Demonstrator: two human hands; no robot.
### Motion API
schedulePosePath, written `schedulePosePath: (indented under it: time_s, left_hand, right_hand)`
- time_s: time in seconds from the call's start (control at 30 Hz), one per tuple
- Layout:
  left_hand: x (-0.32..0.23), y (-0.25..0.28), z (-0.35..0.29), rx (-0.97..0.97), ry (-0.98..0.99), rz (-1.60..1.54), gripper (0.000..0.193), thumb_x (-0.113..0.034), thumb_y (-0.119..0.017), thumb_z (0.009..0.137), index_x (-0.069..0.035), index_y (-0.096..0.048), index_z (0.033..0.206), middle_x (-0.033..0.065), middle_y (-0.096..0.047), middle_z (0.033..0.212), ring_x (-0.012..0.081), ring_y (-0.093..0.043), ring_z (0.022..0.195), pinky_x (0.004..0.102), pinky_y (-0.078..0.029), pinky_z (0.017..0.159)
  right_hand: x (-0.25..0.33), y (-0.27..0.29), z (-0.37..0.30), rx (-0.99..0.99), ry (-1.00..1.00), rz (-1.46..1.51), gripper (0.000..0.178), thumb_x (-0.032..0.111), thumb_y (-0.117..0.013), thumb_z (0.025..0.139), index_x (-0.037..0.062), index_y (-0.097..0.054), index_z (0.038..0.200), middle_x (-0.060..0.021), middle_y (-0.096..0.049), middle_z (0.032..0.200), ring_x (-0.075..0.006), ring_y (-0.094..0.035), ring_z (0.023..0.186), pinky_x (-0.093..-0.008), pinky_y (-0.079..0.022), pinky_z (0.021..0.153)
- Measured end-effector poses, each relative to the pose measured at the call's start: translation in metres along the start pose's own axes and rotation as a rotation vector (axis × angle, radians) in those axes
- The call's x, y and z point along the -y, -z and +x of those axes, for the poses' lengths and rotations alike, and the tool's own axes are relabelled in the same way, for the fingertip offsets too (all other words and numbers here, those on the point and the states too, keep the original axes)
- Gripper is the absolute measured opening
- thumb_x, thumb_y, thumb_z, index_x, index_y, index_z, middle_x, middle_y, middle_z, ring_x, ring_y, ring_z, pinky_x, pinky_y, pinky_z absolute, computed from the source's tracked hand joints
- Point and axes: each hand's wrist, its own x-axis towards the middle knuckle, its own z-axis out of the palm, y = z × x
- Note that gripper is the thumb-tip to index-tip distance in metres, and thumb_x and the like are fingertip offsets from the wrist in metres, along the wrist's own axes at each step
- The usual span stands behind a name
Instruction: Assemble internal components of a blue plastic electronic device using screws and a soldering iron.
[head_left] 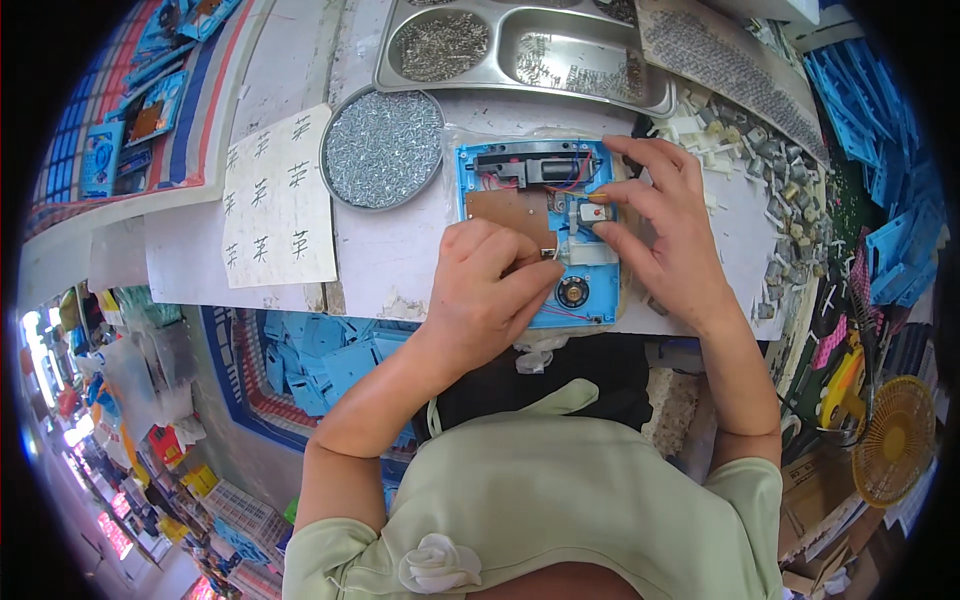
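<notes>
A blue plastic casing (585,295) lies with its inner side up on the bench in front of me. Inside it are a brown circuit board (505,208), a black plastic mechanism (550,172), thin wires and a small round speaker (573,292). My left hand (492,285) is closed in a pinch over the board's lower edge; what its fingertips hold is too small to name. My right hand (668,225) grips the casing's right side, one finger at the top corner. Its thumb and another finger press around a small white block (594,212).
A round tray of small silvery screws (383,150) sits left of the casing, beside a paper sheet (280,205). Behind stands a metal compartment tray (490,85) of small parts. Small motors and white pieces (735,150) are heaped right; blue shells (320,350) fill a bin below.
</notes>
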Motion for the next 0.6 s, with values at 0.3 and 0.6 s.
schedulePosePath:
  time_s: [0.3, 0.6]
  left_hand:
    - [0.002, 0.007, 0.008, 0.040, 0.038, -0.112, 0.026, -0.008, -0.081, 0.068, -0.012, -0.074, 0.093, 0.0024, -0.060, 0.087, 0.0242, -0.059, 0.086, 0.0400, -0.042, 0.080]
    - [0.022, -0.001, 0.069, -0.126, 0.030, 0.014, 0.021, -0.013, -0.082, 0.072, -0.011, -0.073, 0.092, 0.0044, -0.061, 0.091, 0.0259, -0.059, 0.088, 0.0392, -0.041, 0.082]
  right_hand:
    - [0.002, 0.002, 0.005, 0.040, -0.054, -0.033, 0.023, 0.013, -0.079, 0.077, 0.0076, -0.071, 0.098, -0.0103, -0.054, 0.145, -0.0414, -0.039, 0.134, -0.0497, -0.035, 0.112]
    - [0.000, 0.001, 0.005, 0.033, -0.119, 0.040, 0.025, 0.014, -0.082, 0.073, 0.0069, -0.073, 0.095, -0.0116, -0.054, 0.145, -0.0389, -0.038, 0.136, -0.0480, -0.035, 0.114]
